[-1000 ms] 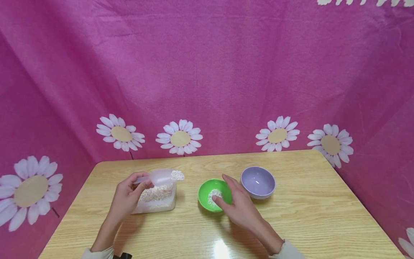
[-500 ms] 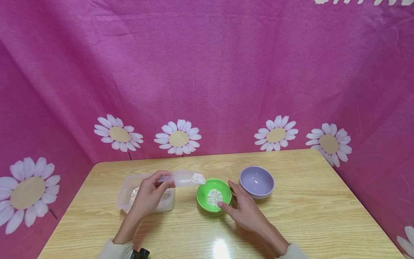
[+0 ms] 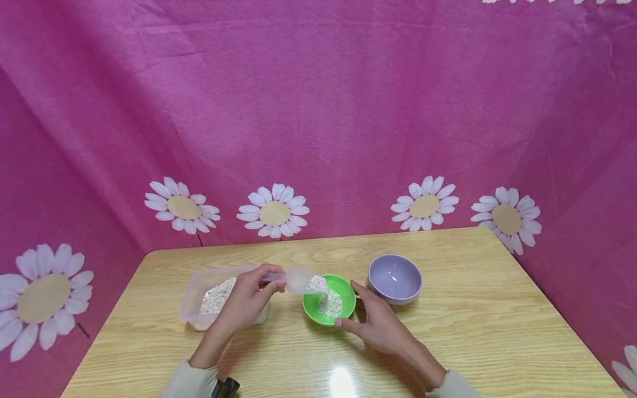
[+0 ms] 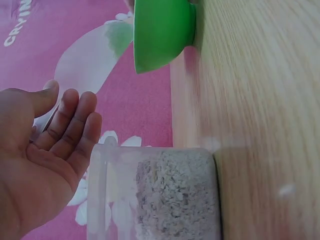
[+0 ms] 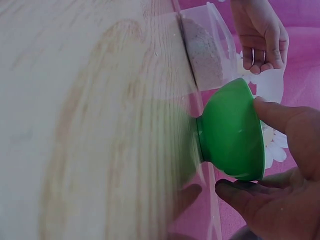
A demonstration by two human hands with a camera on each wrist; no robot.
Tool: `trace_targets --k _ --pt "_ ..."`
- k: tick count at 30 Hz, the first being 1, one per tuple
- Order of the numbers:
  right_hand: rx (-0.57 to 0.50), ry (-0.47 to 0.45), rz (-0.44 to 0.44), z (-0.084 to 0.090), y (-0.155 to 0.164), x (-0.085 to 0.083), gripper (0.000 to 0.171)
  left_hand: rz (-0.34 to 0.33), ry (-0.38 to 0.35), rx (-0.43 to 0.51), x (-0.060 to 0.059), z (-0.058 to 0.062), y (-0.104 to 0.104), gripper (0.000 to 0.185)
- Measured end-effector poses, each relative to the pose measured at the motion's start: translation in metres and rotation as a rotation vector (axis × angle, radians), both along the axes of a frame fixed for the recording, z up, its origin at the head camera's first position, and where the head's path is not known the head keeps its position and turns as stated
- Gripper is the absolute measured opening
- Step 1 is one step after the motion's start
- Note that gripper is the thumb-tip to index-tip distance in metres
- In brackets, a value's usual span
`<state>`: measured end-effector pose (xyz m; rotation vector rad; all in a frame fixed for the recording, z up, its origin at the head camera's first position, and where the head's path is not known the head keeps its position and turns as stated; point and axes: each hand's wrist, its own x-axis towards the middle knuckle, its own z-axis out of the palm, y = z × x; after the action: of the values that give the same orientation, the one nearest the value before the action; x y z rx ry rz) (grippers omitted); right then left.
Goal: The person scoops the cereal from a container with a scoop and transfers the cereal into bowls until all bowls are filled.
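Tipping over the green bowl (image 3: 329,299), the clear scoop (image 3: 297,280) is pinched by its handle in the left hand (image 3: 245,301), grains spilling from its mouth. A small heap already lies in that bowl. The right hand (image 3: 379,326), fingers relaxed, steadies the bowl's rim at four o'clock. Plenty of grain remains in the clear tub (image 3: 215,298) at nine o'clock; the purple bowl (image 3: 395,278) at two o'clock holds nothing, so I judge the work partway done.
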<state>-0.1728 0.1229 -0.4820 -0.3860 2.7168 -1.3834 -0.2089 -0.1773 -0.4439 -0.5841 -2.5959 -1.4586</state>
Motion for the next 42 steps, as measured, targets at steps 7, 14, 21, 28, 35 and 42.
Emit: trace_targets --k 7,14,21,28,35,42 --pt "-0.001 -0.016 -0.01 0.001 -0.001 -0.001 0.099 -0.078 0.051 -0.145 -0.005 0.012 0.002 0.009" --pt "-0.016 -0.015 -0.009 0.002 0.0 0.0 0.098 -0.135 0.125 -0.217 -0.009 0.03 0.001 0.01" --pt "-0.015 -0.012 0.001 0.002 0.0 0.001 0.099 -0.148 0.139 -0.257 -0.007 0.042 -0.002 0.012" --pt "-0.004 -0.005 -0.001 0.002 0.001 0.0 0.1 -0.173 0.175 -0.292 -0.007 0.053 -0.003 0.01" --pt "-0.019 -0.01 0.0 0.003 0.001 0.0 0.099 -0.165 0.165 -0.284 -0.006 0.057 -0.002 0.01" --pt "0.013 -0.003 -0.012 0.005 0.0 0.002 0.099 -0.126 0.138 -0.233 -0.002 0.047 -0.004 0.013"
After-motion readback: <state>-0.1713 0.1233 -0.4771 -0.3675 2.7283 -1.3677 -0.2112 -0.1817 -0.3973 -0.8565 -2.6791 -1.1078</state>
